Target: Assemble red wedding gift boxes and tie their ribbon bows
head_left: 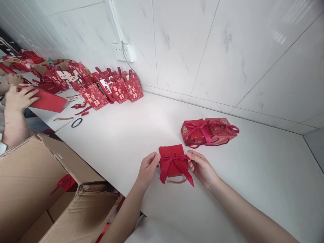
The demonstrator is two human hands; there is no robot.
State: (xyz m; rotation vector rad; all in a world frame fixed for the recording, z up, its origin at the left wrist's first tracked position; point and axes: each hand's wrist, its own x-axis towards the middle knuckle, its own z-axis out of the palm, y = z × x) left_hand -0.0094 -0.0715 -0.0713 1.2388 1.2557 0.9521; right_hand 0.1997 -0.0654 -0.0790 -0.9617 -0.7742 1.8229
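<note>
In front of me a small red gift box rests on the white table, with a dark red ribbon bow tied across its top. Gold cord handles show at its edges. My left hand is closed at the box's left side, thumb and fingers pinching the end of the bow's left loop. On the other side, my right hand pinches the right loop, its lower fingers curled beside the box. The two ribbon tails hang down over the front.
Behind the box stand two tied red gift boxes, side by side. Several red gift bags line the wall. An open cardboard box is at lower left. A co-worker's hand touches a red box. A black ring lies on the table.
</note>
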